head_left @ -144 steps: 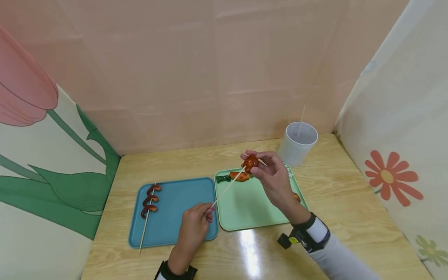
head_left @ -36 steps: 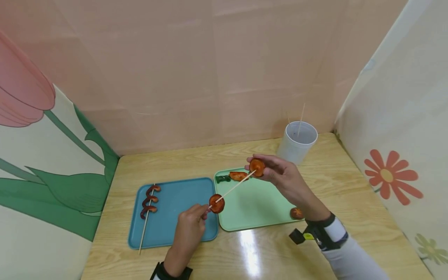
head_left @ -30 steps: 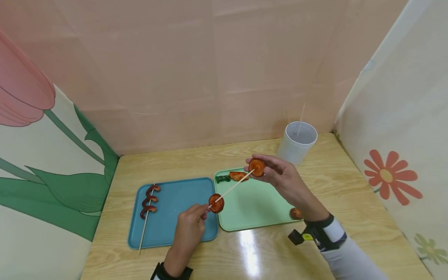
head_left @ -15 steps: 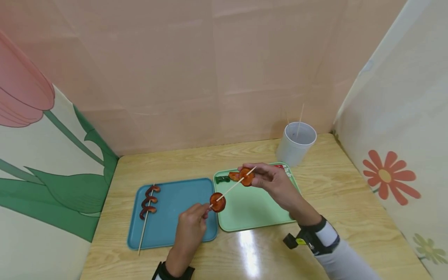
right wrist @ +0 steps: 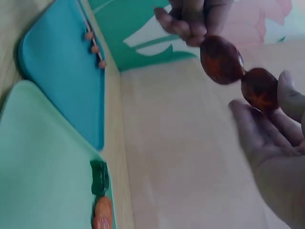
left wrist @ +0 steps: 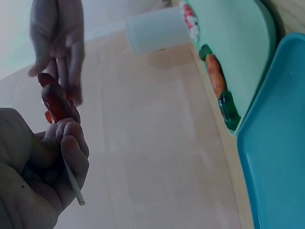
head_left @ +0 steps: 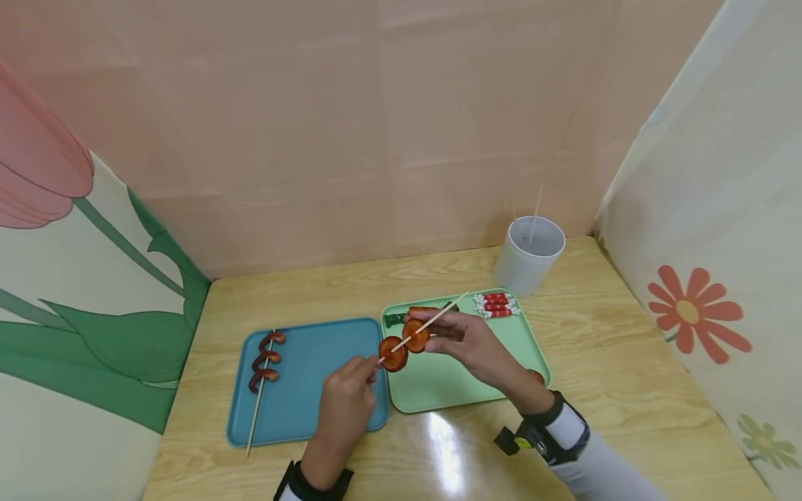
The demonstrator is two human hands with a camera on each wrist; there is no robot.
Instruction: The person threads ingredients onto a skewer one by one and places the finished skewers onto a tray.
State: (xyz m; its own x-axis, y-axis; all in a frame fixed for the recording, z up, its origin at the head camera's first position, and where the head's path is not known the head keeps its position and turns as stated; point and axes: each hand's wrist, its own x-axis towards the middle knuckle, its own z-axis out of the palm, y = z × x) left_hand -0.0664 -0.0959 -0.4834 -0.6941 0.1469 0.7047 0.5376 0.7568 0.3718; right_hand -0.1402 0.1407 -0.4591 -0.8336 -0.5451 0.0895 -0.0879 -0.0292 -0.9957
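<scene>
In the head view my left hand (head_left: 344,400) pinches a thin wooden skewer (head_left: 450,305) near its lower end, the blunt end (left wrist: 76,188) jutting below the fingers in the left wrist view. Two glossy brown mushroom caps are threaded on the skewer. The lower mushroom (head_left: 396,363) sits right at my left fingertips. Just above it, my right hand (head_left: 479,351) holds the upper mushroom (right wrist: 259,88) between thumb and fingers. The skewer's tip sticks out well past that mushroom, toward the upper right. Both hands are raised over the inner edges of the two trays.
A green tray (head_left: 438,396) bears red-and-white pieces (head_left: 497,306), green and orange pieces, and another brown mushroom (head_left: 535,376) partly behind my right wrist. On the blue tray (head_left: 319,390) lies a skewer with three curled brown pieces (head_left: 267,357). Behind stands a white cup (head_left: 523,268) holding thin skewers.
The first mushroom has gone from the skewer's tip down to my left fingers. A second mushroom has been threaded; my right hand has slid it down and left, close to the first.
</scene>
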